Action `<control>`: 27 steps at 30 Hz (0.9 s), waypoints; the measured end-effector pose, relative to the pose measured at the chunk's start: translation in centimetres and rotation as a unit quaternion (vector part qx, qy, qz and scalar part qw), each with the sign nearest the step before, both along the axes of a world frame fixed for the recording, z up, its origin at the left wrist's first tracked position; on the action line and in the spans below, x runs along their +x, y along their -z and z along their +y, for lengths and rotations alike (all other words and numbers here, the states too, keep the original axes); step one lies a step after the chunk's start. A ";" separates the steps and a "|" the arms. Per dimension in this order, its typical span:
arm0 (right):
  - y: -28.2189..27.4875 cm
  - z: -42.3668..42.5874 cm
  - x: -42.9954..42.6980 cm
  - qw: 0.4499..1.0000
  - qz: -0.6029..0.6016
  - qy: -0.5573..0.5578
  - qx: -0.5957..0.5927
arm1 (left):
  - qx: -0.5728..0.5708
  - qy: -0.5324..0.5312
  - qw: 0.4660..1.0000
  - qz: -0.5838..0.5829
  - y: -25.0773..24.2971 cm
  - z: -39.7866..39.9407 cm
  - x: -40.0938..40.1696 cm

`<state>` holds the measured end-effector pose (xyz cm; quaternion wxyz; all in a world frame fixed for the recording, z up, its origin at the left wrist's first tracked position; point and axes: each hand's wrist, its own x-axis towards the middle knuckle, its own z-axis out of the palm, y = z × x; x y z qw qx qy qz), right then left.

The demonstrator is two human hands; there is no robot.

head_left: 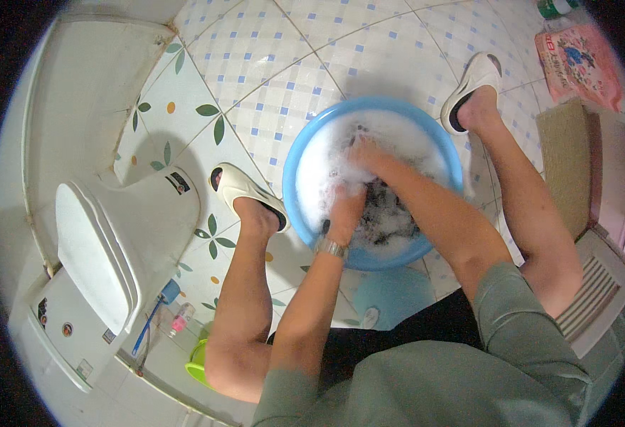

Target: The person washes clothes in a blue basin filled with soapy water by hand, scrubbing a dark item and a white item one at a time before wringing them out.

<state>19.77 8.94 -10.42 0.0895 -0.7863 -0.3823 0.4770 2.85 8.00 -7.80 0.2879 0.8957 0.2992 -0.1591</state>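
Observation:
A round blue plastic basin [291,165] stands on the floor between my feet, filled with thick white suds [315,155]. Dark, wet material [381,213], which looks like cloth, shows through gaps in the foam. My right hand [367,155] is in the suds near the basin's middle, its fingers largely covered by foam. Just nearer to me, my left hand [347,208] reaches in with its fingertips sunk in the suds. A metal-band wristwatch [332,247] is on my left wrist. Whether either hand grips the dark material is hidden.
White slippers [245,189] are on my feet, either side of the basin. Left stands a white toilet [152,213], with a blue-handled brush [149,325], a pink bottle [182,318] and a green basin [197,363]. A pink printed bag [579,66] lies at upper right.

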 end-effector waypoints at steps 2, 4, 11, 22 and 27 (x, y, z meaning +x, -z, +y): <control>-3.8 -1.3 -0.8 0.997 -0.001 0.002 0.072 | 0.081 -0.054 0.988 -0.123 -1.1 -0.2 -1.2; -6.4 -2.8 -0.3 0.996 0.000 -0.007 0.088 | 0.124 -0.095 0.983 -0.094 -3.5 0.4 -1.0; -1.3 -0.4 -0.2 0.993 -0.049 0.052 0.092 | -0.170 -0.152 0.974 -0.007 0.6 6.0 1.1; -11.5 -4.6 0.8 0.993 0.081 -0.006 0.080 | -0.186 -0.397 0.876 -0.201 -8.6 2.8 1.6; -12.3 -12.9 -2.1 0.985 -0.049 -0.102 0.133 | 0.125 -0.062 0.980 -0.145 -7.6 0.0 -3.9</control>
